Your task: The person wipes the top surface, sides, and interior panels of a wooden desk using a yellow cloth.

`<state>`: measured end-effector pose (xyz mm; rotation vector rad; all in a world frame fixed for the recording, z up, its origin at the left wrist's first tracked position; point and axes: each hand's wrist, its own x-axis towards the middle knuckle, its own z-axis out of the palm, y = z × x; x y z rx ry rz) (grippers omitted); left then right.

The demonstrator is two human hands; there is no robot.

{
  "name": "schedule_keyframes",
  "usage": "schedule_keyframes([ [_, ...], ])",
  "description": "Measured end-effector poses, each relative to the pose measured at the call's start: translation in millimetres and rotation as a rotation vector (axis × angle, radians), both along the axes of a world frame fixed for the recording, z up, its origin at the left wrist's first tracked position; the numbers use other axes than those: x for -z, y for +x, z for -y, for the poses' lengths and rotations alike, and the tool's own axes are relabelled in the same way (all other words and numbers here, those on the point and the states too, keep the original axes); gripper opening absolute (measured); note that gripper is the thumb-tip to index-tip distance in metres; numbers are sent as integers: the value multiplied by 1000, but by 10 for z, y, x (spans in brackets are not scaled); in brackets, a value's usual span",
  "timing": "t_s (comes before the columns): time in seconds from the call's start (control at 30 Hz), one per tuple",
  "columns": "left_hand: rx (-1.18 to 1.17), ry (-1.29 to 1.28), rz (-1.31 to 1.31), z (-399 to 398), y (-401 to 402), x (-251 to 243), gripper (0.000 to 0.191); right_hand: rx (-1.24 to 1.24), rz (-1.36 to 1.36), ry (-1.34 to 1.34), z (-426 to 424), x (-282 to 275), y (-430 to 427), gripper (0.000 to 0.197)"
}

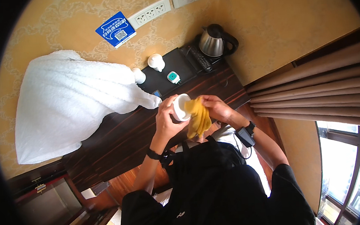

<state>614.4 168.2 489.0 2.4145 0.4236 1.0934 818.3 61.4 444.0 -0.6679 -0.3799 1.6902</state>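
My left hand (165, 118) grips a white cup (182, 107) around its side, with the cup's mouth tilted towards the right. In my right hand (216, 107) is a yellow cloth (200, 118), pinched near its top; one part of the cloth reaches the cup's mouth and the rest hangs below. Both hands are over the front part of a dark wood-grain desk (118, 141). Behind them, a white lidded cup (156, 62), another white cup (138, 75) and a white and teal plug adapter (173, 77) are on or beside a black mat (168, 65).
A large white towel (68, 105) covers something at the left. An electric kettle (211, 43) and a remote control (201, 59) are at the back right. Wall sockets (150, 13) are above the desk. Brown curtains (317, 85) hang at the right; an open drawer (52, 205) is lower left.
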Motion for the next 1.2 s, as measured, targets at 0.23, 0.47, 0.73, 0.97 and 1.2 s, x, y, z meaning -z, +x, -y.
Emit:
schedule_keyframes([
  [0.23, -49, -73, 25, -15, -101, 171, 82, 184, 178, -80, 86, -139, 203, 22],
  [0.47, -25, 64, -42, 120, -59, 73, 72, 278, 1420, 374, 55, -478, -180, 18],
  [0.73, 91, 315, -131, 150, -33, 179, 65, 51, 1498, 515, 7, -275, -235, 8],
  [0.97, 75, 261, -111, 128, 43, 359, 64, -322, 786, 112, -83, 55, 26, 20],
  [1.2, -104, -155, -96, -275, 13, 714, 74, -160, 360, -250, 90, 244, 181, 19],
])
